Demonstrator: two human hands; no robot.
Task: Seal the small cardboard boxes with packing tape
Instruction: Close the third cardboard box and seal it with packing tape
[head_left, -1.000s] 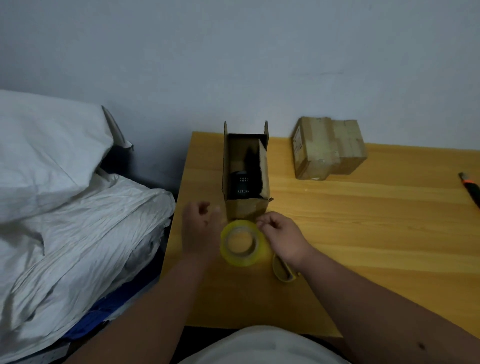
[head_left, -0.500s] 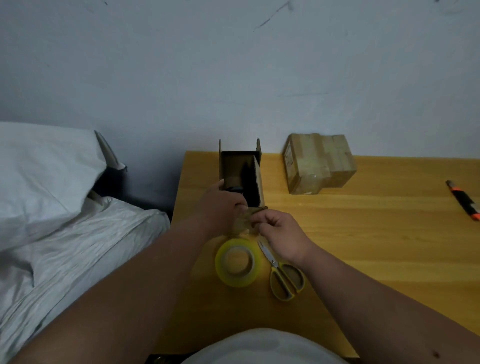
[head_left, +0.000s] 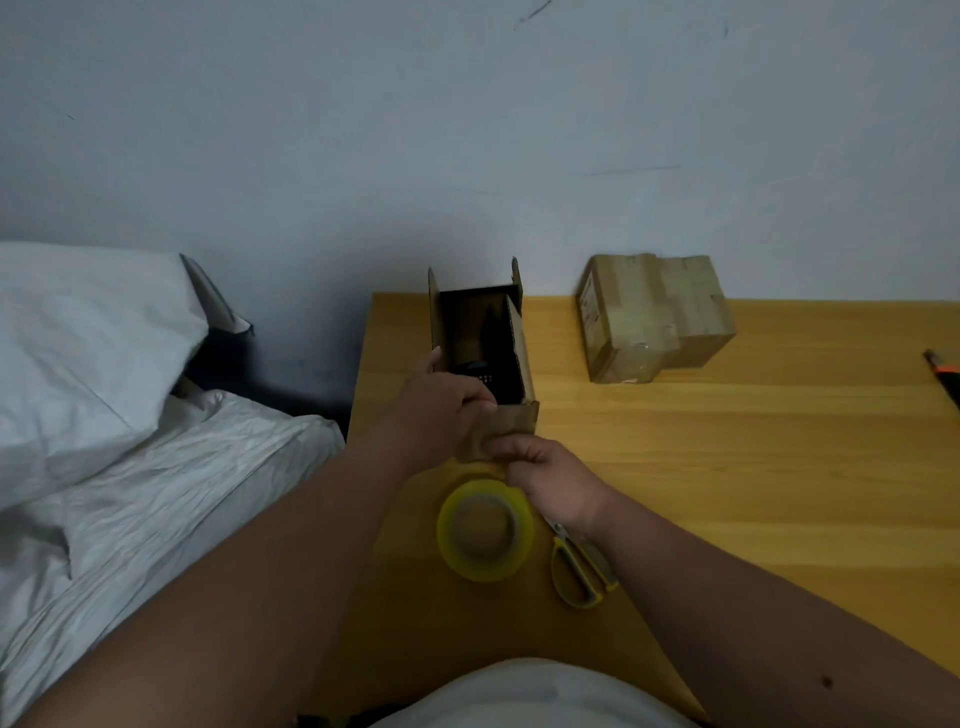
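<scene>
grey wall behind, wooden desk (head_left: 727, 467) by bed (head_left: 130, 467). open box (head_left: 483, 358) upright near desk's left edge, flaps up, dark item inside. left hand (head_left: 441, 410) grips box's near left wall, likely steadying it. right hand (head_left: 545, 478) pinches something at near flap; whether tape strip, cannot tell. tape roll (head_left: 485, 530) flat just before box, scissors (head_left: 579, 566) beside it, both within reach. sealed boxes (head_left: 654, 317) well apart by wall. free room to right; little to left.

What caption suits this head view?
Both hands, left and right, grip an open box beside tape and scissors.
</scene>
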